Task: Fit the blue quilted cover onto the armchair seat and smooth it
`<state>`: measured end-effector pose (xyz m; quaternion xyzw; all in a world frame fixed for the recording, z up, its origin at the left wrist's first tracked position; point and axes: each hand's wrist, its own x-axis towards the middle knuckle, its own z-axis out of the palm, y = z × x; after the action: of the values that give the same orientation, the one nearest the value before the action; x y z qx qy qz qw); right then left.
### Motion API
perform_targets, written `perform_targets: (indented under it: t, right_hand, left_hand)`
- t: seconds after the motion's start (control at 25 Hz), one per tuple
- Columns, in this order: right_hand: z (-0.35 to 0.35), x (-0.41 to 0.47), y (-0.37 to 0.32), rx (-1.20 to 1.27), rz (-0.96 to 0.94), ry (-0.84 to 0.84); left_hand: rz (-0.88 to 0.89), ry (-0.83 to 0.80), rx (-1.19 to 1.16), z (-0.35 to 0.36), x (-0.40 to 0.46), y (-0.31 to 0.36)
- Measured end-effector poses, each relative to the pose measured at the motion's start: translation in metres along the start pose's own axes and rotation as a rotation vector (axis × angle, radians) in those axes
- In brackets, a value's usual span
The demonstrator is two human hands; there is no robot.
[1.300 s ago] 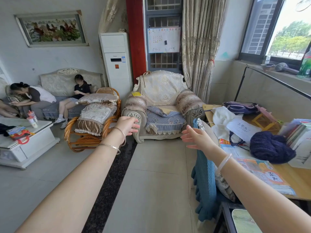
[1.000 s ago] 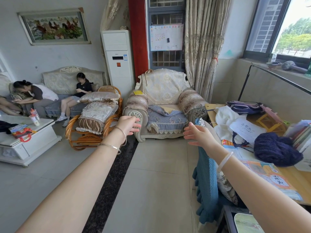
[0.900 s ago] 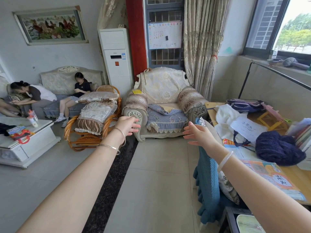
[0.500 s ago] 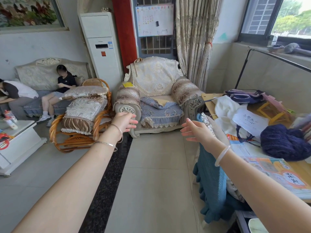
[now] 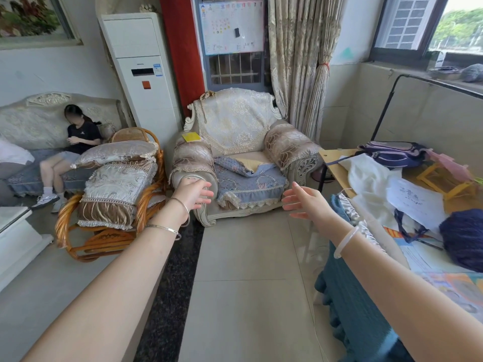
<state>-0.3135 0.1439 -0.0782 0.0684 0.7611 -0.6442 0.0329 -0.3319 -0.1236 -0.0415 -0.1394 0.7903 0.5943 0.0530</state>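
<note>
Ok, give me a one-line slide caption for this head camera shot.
Both open hands, left hand and right hand, reach toward the armchair whose blue cover lies rumpled.

Both empty hands, left hand (image 5: 193,192) and right hand (image 5: 304,202), reach toward armchair (image 5: 235,131).

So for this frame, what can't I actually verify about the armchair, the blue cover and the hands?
Head view only:
- Blue quilted cover: rear part folded over, baring the yellow cushion; how it sits at the back is hidden.
- Armchair: its left armrest front is partly behind the left hand.
- Right hand: open and empty; its distance from the seat cannot be judged.
- Wall chart: print too small to read.
</note>
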Motion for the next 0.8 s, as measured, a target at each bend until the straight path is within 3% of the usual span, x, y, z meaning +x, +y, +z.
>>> perform_targets:
  t: [0.32,0.8]
  right_hand:
    - [0.012,0.104,-0.013,0.002,0.012,-0.018]
    - [-0.014,0.282,-0.045,0.021,0.007,-0.101]
  left_hand:
    - [-0.049,0.014,-0.028,-0.006,0.093,0.003]
    - [-0.031,0.107,-0.044,0.037,0.244,0.059]
